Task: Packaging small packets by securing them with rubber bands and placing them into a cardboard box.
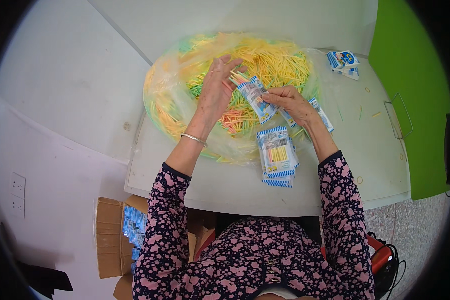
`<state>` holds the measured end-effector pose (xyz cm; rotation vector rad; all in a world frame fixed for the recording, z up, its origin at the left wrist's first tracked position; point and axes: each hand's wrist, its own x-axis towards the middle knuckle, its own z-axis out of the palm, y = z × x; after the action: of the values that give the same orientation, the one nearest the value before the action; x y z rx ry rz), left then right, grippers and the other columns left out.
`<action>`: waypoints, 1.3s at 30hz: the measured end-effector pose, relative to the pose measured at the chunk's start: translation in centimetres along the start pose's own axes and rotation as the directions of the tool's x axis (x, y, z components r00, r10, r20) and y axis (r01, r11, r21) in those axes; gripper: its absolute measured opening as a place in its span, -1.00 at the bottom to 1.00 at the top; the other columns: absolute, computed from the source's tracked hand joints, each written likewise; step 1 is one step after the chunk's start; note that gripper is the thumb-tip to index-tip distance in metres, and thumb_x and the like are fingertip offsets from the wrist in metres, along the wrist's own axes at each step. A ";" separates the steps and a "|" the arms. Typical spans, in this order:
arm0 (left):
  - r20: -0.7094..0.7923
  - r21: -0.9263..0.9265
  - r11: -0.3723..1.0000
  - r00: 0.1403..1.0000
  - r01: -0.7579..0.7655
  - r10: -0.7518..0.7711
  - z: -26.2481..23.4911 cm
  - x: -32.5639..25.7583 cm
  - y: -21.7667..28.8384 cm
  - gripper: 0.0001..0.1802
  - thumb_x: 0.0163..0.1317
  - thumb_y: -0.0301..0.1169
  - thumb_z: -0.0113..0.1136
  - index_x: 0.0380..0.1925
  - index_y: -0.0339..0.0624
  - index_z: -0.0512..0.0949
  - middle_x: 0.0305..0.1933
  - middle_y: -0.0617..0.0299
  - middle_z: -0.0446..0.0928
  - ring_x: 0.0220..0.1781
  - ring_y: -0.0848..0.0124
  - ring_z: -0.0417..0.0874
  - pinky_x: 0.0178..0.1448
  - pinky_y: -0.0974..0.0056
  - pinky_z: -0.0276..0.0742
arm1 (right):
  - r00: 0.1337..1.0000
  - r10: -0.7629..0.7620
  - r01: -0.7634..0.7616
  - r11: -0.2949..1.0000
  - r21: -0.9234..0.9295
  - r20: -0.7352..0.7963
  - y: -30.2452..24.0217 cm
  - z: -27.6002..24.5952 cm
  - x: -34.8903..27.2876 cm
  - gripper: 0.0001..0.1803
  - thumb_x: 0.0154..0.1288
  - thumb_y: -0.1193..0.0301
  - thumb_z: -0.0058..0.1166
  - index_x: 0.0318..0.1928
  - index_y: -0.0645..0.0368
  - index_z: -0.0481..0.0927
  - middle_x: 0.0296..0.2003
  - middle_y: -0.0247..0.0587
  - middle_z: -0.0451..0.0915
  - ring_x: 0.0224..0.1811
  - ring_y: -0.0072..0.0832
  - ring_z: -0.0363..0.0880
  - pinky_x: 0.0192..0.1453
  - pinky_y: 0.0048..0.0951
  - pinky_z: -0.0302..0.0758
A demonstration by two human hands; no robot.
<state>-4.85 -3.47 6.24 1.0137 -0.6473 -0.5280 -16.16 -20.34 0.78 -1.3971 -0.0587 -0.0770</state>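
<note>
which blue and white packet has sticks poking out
The packet pinched in the right hand: sticks jut from its end toward the left hand; the stacked packets show none.

You cannot read any word or number, as the print is too small. On the flat plastic packet with blue-striped ends (255, 99) in your right hand (291, 104), you see tiny dark print on the label. On top of the stack of blue-and-white plastic packets (280, 162) before you, a black-barred barcode (283, 142) stands beside rows of fine print, above a yellow-striped panel. The blue-and-white packets at the upper right (343, 60) show you a blue printed picture with yellow spots, its lettering illegible
</note>
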 end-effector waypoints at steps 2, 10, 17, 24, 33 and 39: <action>-0.014 -0.005 1.000 1.000 0.011 -0.011 -0.5 0.3 0.6 -0.51 0.37 -0.09 -0.18 0.14 -0.21 0.22 0.08 0.01 0.41 0.10 0.25 0.45 0.00 0.29 0.45 | 0.999 -0.002 0.003 0.999 0.036 -0.032 0.1 0.1 0.0 -0.75 0.22 0.33 0.13 -0.22 0.28 0.64 -0.37 -0.37 0.63 -0.35 -0.72 0.51 -0.23 -0.66 0.43; 0.168 0.793 0.609 0.967 -0.017 -0.191 0.0 -1.0 1.1 -0.52 0.33 -0.06 -0.07 -0.07 -0.27 0.49 -0.18 0.34 0.49 -0.15 0.56 0.40 -0.02 0.39 0.34 | 0.999 -0.029 0.031 0.996 0.087 -0.024 0.2 0.1 0.4 -0.74 0.22 0.35 0.12 -0.16 0.26 0.61 -0.32 -0.38 0.61 -0.27 -0.71 0.50 -0.11 -0.62 0.40; 0.276 0.730 0.658 0.961 -0.188 -0.031 1.5 -1.9 1.1 -0.62 0.31 -0.12 -0.03 -0.17 -0.26 0.41 -0.48 0.28 0.40 -0.43 0.46 0.35 -0.34 0.29 0.33 | 0.999 -0.046 0.041 0.982 0.184 0.023 -0.2 0.5 0.0 -0.79 0.19 0.38 0.13 -0.22 0.25 0.59 -0.37 -0.40 0.59 -0.31 -0.72 0.49 -0.16 -0.65 0.39; 0.299 0.805 0.555 0.951 -0.209 -0.076 1.8 -2.0 0.4 -0.64 0.22 -0.36 0.09 0.00 -0.22 0.35 -0.30 0.16 0.55 -0.30 0.49 0.50 -0.22 0.38 0.44 | 0.999 0.010 -0.011 0.999 0.034 0.043 -1.0 0.4 -1.1 -0.81 0.15 0.39 0.17 -0.28 0.25 0.58 -0.39 -0.40 0.59 -0.36 -0.73 0.49 -0.23 -0.66 0.40; 0.320 0.620 0.751 0.947 -0.228 0.022 4.5 -3.3 0.5 -0.62 0.12 -0.46 0.16 -0.03 -0.18 0.38 -0.24 0.16 0.55 -0.23 0.48 0.53 -0.15 0.41 0.46 | 0.995 0.029 -0.015 0.990 -0.142 0.091 -2.5 0.5 -3.9 -0.81 0.14 0.35 0.21 -0.31 0.21 0.62 -0.45 -0.43 0.60 -0.36 -0.74 0.49 -0.27 -0.67 0.37; 0.473 0.740 0.537 0.881 -0.405 0.013 6.1 -4.4 0.6 -0.63 0.14 -0.55 0.16 -0.01 -0.22 0.41 -0.14 0.24 0.47 -0.11 0.55 0.49 -0.07 0.45 0.44 | 0.999 -0.020 0.016 0.997 -0.081 -0.042 -0.5 -0.1 -5.4 -0.69 0.04 0.22 0.31 -0.62 0.17 0.59 -0.71 -0.47 0.41 -0.61 -0.74 0.29 -0.53 -0.61 0.15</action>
<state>-12.18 -3.85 7.97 1.7046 -1.4903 -0.1777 -21.59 -20.39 0.77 -1.4754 -0.0327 -0.1255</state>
